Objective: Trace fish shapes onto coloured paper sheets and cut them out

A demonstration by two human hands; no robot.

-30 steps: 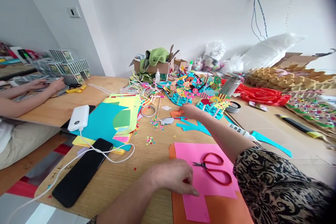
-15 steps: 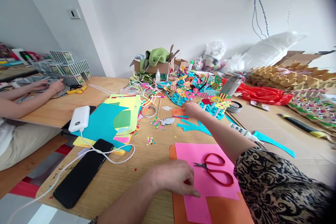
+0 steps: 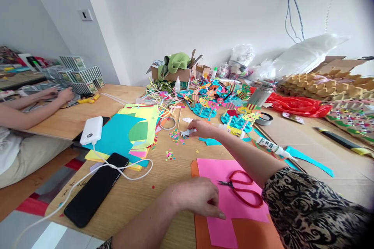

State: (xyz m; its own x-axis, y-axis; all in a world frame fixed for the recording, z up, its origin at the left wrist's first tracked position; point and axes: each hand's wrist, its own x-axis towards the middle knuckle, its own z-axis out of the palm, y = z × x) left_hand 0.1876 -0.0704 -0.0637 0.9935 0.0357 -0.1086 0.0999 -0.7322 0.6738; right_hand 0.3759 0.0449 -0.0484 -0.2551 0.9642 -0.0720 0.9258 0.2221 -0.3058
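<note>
My right hand (image 3: 201,128) reaches across the table, fingertips pinched at a pale grey paper animal cutout (image 3: 185,134); part of the cutout is under the fingers. Just behind it lies a smaller white paper cutout (image 3: 187,120). My left hand (image 3: 201,198) rests at the left edge of a pink paper sheet (image 3: 226,206), fingers loosely curled, thumb apart, nothing seen in it. Red-handled scissors (image 3: 242,188) lie on the pink sheet, blades toward my left hand. Orange paper (image 3: 251,233) is underneath. Under my right forearm are blue paper pieces (image 3: 209,141).
Left are coloured sheets (image 3: 111,132), a black phone (image 3: 96,190) and a white power bank (image 3: 91,130) with cable. Tape (image 3: 167,123), confetti (image 3: 177,137), glue bottles (image 3: 270,146) and decorated blue crafts (image 3: 204,111) lie around. Another person's hands (image 3: 66,95) work at the far left.
My right hand has moved left from the orange paper piece to the grey cutout. The orange piece is no longer visible. A yellow-labelled bottle now shows behind the forearm. My left hand stays put.
</note>
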